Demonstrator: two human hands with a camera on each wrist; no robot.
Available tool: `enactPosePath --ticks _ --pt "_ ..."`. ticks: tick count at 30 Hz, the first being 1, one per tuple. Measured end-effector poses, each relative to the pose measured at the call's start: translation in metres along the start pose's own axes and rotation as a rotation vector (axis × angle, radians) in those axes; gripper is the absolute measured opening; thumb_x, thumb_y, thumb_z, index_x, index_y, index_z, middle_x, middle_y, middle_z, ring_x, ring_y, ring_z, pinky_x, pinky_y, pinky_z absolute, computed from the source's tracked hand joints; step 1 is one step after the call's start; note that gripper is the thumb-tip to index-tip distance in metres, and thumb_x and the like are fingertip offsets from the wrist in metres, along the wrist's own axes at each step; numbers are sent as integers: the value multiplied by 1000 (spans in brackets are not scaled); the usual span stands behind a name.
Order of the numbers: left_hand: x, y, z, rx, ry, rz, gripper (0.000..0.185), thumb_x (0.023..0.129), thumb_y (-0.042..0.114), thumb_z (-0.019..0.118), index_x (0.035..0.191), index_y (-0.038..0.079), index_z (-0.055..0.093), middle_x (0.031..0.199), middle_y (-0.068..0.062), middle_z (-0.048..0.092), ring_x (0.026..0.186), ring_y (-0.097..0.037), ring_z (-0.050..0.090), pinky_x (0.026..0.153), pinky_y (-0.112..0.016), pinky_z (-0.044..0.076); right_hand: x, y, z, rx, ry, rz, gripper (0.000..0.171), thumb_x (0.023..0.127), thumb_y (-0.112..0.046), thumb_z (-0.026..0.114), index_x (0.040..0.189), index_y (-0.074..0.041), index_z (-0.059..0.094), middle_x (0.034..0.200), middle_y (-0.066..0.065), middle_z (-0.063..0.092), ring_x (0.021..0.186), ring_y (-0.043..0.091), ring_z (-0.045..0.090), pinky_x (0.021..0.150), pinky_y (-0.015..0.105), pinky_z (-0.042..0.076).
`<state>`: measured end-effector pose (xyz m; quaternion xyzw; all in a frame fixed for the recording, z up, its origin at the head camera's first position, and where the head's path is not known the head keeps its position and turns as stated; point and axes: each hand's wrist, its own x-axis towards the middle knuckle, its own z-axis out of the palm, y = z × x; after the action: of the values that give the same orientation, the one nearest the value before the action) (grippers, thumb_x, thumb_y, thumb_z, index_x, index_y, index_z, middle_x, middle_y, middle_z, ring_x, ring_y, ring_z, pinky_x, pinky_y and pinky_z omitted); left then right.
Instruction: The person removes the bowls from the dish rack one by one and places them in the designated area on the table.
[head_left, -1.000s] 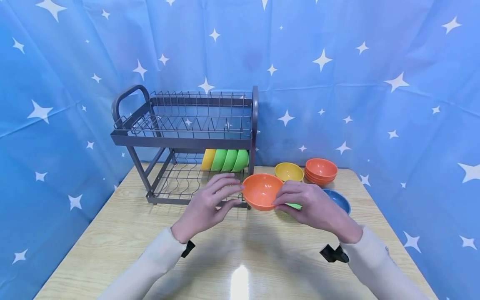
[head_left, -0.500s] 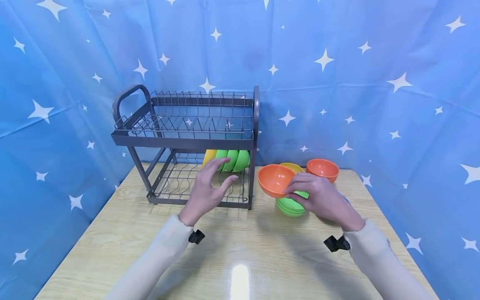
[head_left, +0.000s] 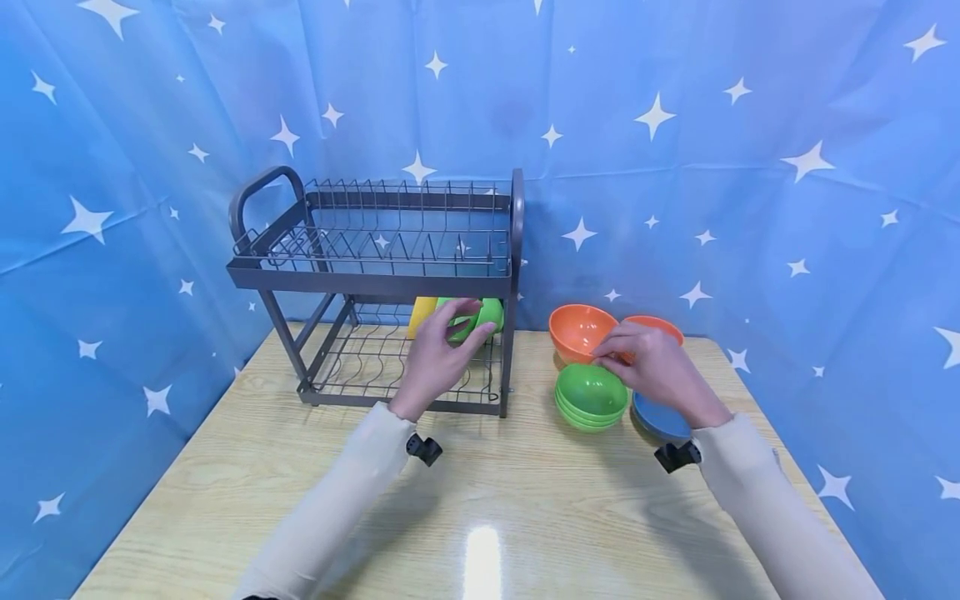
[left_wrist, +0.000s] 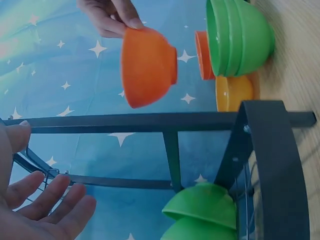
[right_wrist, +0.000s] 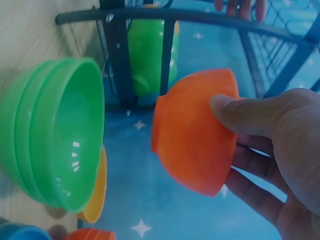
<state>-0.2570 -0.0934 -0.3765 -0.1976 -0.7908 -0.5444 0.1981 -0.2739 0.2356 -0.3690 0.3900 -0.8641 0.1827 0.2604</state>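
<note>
Right hand [head_left: 660,371] pinches the rim of the orange bowl [head_left: 581,331], thumb on the outside and fingers curled behind, holding it up off the table [head_left: 480,500] just behind the stack of green bowls [head_left: 591,397]. Left hand [head_left: 438,362] hovers with fingers loose and spread, holding nothing, at the lower shelf of the dish rack [head_left: 375,275], right in front of the green bowls standing on edge [head_left: 480,315] there.

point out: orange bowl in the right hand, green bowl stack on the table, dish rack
orange bowl [head_left: 576,330]: head view, on its inner wall.
green bowl stack [head_left: 591,390]: head view, inside of the top bowl.
dish rack [head_left: 375,277]: head view, front rail of the upper tier.
</note>
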Motion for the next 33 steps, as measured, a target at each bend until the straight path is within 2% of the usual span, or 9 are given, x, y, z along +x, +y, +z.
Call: enactPosePath --ticks 6,10,14,23,30,33 --pt "11 2 9 -78 3 -41 47 98 38 70 133 7 60 134 -17 63 128 -30 62 110 -41 53 5 18 1 -4 -31 144 14 82 -2 83 91 -12 82 92 3 79 87 22 72 74 43 61" --pt "16 4 13 -90 13 -93 44 98 41 70 129 10 63 129 -10 66 125 -25 64 108 -36 54 7 30 0 10 -66 230 11 86 -5 79 96 -10 81 94 7 79 89 27 73 79 49 62" --pt "19 6 16 -87 15 -125 40 98 41 68 125 12 66 125 -3 69 122 -20 65 106 -37 56 6 43 0 4 -91 279 12 88 -6 78 100 -9 81 96 10 79 89 28 72 79 50 61" --pt "23 6 24 -41 -7 -132 36 101 40 65 124 12 70 125 -5 71 120 -19 66 104 -38 56 -5 71 -2 -33 -54 324 12 85 -5 81 97 -5 82 93 13 78 82 28 71 71 42 59" --pt "23 7 28 -55 -19 -110 33 104 31 62 127 8 69 128 -8 72 120 -21 68 103 -35 57 -14 90 -4 -58 -85 406 15 88 -7 77 102 0 80 96 20 78 86 36 70 75 54 60" --pt "23 7 29 -51 -12 -96 32 104 29 62 127 8 70 126 -8 72 119 -21 69 102 -34 58 -18 96 -5 -76 -96 428 16 89 -8 76 103 1 79 97 22 77 87 37 70 75 54 60"
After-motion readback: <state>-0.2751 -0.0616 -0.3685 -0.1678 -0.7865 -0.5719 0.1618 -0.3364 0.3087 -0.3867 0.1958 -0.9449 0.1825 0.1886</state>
